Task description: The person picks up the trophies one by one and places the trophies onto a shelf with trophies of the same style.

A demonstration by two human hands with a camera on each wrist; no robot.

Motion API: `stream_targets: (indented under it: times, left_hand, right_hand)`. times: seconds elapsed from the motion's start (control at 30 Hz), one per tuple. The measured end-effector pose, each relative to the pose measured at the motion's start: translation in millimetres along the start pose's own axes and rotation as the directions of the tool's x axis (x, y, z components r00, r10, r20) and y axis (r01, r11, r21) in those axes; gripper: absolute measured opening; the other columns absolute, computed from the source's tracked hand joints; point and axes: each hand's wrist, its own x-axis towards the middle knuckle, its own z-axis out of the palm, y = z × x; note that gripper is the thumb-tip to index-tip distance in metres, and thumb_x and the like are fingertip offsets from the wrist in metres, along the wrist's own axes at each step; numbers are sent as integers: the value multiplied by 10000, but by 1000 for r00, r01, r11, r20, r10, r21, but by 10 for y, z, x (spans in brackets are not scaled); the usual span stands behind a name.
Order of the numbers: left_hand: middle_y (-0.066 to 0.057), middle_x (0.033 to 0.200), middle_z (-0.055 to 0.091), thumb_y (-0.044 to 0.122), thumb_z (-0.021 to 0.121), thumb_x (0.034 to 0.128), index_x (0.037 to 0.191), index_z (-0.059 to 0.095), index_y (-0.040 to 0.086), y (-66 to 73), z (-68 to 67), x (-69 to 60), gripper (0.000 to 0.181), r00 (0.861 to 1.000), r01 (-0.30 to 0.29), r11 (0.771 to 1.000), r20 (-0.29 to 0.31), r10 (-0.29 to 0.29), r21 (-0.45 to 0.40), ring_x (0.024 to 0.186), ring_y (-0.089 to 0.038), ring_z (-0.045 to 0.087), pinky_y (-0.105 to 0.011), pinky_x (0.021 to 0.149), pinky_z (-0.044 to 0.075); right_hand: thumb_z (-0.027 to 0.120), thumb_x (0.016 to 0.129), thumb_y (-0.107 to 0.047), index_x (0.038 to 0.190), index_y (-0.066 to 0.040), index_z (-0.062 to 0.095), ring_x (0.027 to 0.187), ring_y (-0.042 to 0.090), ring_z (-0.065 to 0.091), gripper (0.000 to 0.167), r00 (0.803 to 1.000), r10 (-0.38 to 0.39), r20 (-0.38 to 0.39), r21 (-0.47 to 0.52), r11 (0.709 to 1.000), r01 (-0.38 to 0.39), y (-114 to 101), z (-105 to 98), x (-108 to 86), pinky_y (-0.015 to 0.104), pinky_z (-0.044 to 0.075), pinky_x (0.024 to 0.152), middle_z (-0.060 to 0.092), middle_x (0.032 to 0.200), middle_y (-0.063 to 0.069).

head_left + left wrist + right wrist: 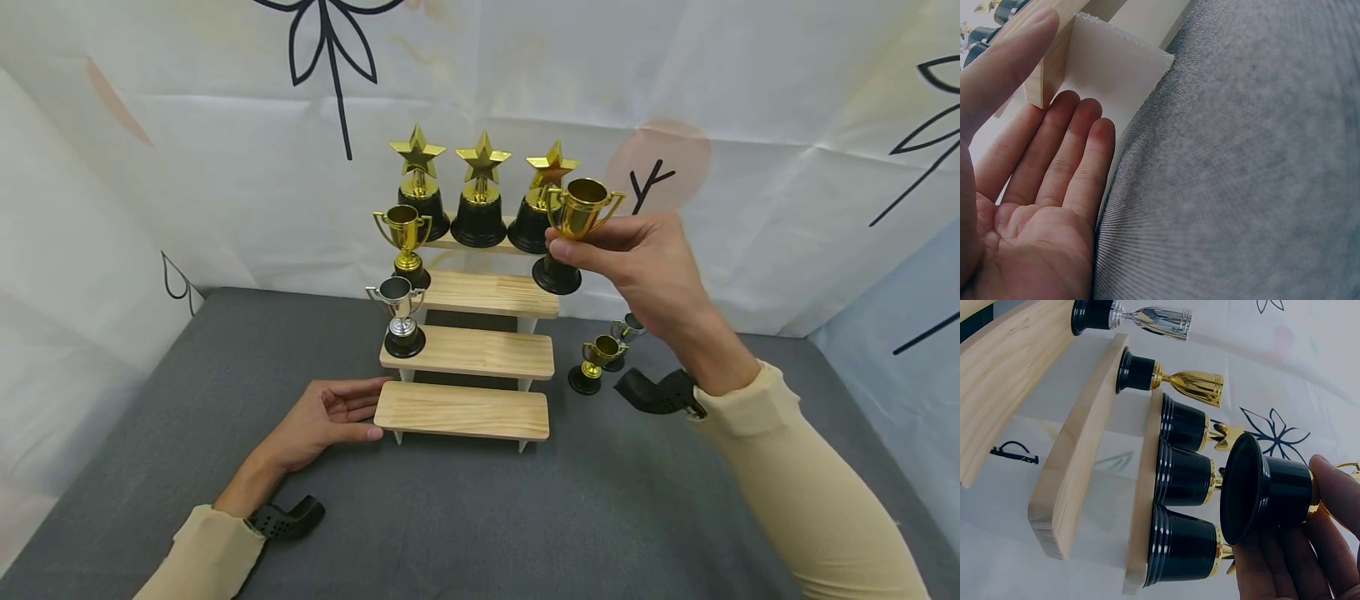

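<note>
My right hand (651, 265) pinches a gold trophy cup (584, 208) just below its bowl, in the air to the right of the wooden tiered stand (465, 410). Its black base (1266, 490) tilts in front of the top-shelf trophies in the right wrist view. At the stand's lower left end is my left hand (326, 423), fingers nearly straight against the lowest shelf's end and its white support (1110, 69). Three gold star trophies (482, 187) line the top shelf. Below them at the left stand a gold cup (405, 229) and a silver cup (400, 304).
On the grey tabletop (480, 517), right of the stand, another gold cup (597, 358) stands in front of a silver cup (630, 327), partly hidden by my right hand. A white patterned cloth (225, 167) hangs close behind the stand.
</note>
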Motion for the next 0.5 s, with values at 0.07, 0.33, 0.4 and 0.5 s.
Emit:
stream_targets:
  times: [0.07,0.33,0.4,0.5]
  left_hand:
    - [-322,1444,485,-102,778,821,1442,393,-196,0,0,2,736,1000,0,1000,1,0,-1,1237,-191,616,-355,1006,539]
    - [-287,1437,514,-115,770,823,1437,391,-204,-3,-5,-1,727,1000,-7,1000,6,7,-6,1236,-196,617,-352,1007,538]
    - [-286,1435,516,-114,770,823,1436,391,-206,-2,-4,-2,727,1000,-8,1000,7,8,-7,1237,-195,616,-351,1008,537]
    - [-291,1436,513,-113,770,823,1436,390,-208,2,-2,-1,727,1000,-9,1000,9,9,-8,1239,-196,615,-352,1009,536]
  right_hand:
    - [757,875,67,1139,144,704,1051,249,706,280,1000,-1,8,-7,1000,2,1,14,12,298,562,975,765,1024,127]
    - [773,867,52,1113,108,733,1071,252,704,256,1000,12,14,13,1000,-12,10,103,86,312,555,992,762,1026,146]
    - [765,868,66,1114,121,727,1075,260,701,254,1000,6,24,29,1000,-6,20,129,108,322,557,993,759,1031,158]
    - [758,872,70,1116,130,721,1093,268,691,254,999,-1,39,44,999,-1,27,163,132,327,556,995,756,1039,169]
